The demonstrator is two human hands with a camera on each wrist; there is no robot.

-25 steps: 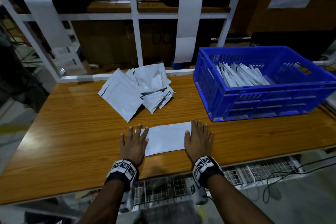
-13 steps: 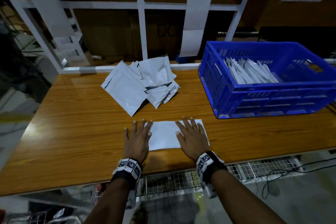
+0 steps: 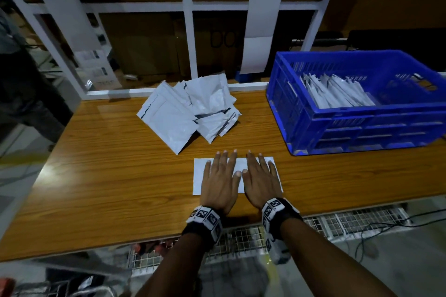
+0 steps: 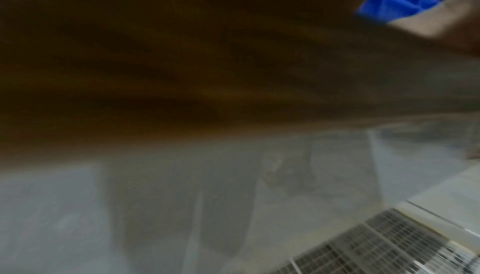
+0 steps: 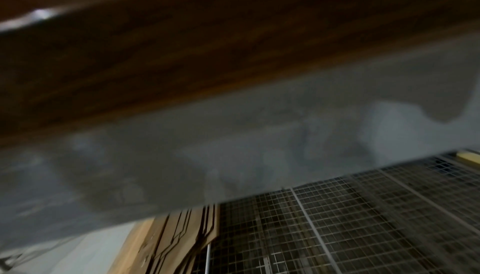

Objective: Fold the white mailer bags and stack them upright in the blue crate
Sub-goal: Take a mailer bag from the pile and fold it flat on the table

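The left hand [image 3: 218,182] lies flat, fingers straight and spread, pressing the folded white mailer bag [image 3: 199,176] against the wooden surface [image 3: 108,176]. The right hand [image 3: 261,179] lies the same way just beside it, thumbs nearly touching, gripping nothing. The bag sits near the front edge of the surface, and both wrist views are too blurred to add detail. Behind it lies a loose pile of unfolded mailer bags [image 3: 188,111]; to the right stands the blue crate [image 3: 362,137], with folded bags [image 3: 337,91] leaning in a row inside.

The slick plastic will likely spring open once the pressure lifts, so a weak crease could undo the fold. Sliding palms might skew the layers, and a limp bag dropped in carelessly could topple the leaning row.
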